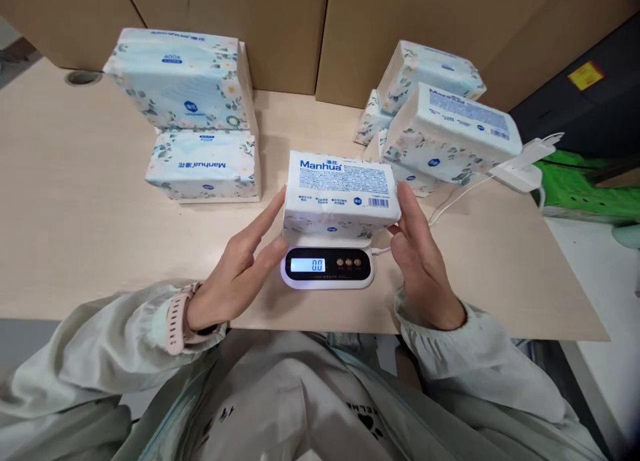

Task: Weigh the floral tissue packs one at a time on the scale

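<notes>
A white and pale-blue pack of tissues (345,188), printed "Manhua" with small text and a barcode, is right above a white digital scale (327,268). The lit display on the scale reads 0.0; the pack hides its weighing plate. My left hand (237,271) is at the pack's left end, thumb and fingers against its edge. Gripping the opposite end is my right hand (423,254), with some fingers hidden behind the pack. The pack is held between the two hands, and I cannot tell whether its underside touches the scale.
Stacked tissue packs (203,164) stand at the left, and more stacked packs (450,131) at the right. A white power strip (525,161) and a cable lie beside the right stack. Cardboard boxes (280,34) border the back of the wooden table (75,214).
</notes>
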Available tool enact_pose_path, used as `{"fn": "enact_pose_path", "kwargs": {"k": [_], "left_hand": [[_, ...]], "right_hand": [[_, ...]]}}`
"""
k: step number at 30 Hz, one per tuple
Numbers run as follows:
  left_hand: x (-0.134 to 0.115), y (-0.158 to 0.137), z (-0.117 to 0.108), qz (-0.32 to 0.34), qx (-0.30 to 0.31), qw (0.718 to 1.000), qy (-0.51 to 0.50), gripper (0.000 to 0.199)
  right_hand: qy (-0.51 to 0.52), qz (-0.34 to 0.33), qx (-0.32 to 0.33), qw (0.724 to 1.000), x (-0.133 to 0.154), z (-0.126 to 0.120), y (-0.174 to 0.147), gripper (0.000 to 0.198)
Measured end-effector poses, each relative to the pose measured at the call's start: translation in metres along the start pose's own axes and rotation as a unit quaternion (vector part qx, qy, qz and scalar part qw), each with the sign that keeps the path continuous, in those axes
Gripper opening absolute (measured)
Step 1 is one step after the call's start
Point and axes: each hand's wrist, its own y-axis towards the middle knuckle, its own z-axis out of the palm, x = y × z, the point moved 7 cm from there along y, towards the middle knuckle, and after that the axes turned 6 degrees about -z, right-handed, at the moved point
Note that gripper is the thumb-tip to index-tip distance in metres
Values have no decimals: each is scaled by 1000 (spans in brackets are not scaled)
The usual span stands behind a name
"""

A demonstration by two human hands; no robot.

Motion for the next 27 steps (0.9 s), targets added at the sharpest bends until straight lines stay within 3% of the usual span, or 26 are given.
{"fn": "enact_pose_path", "kwargs": {"k": [4,6,9,17,22,27], "left_hand": [[9,5,-9,30,-48,998,14,62],[14,8,-13,35,-72,997,1,58],[19,10,-16,33,-87,995,-44,52],[27,9,-16,-33,-67,994,-82,47],[29,10,-15,-37,-69,989,-126,46],[27,11,-14,-20,-69,987,-144,48]], "right_hand": [[-29,-58,-117,991,-7,-20,1,48],[-42,-45,-177,982,-12,-29,0,43],[-36,-16,-216,976,-19,-36,-2,39],[-42,-1,-236,971,-22,-40,-1,29],[-88,-59,-212,972,-19,-42,3,17],[-100,-68,-198,973,-24,-43,6,13]]}}
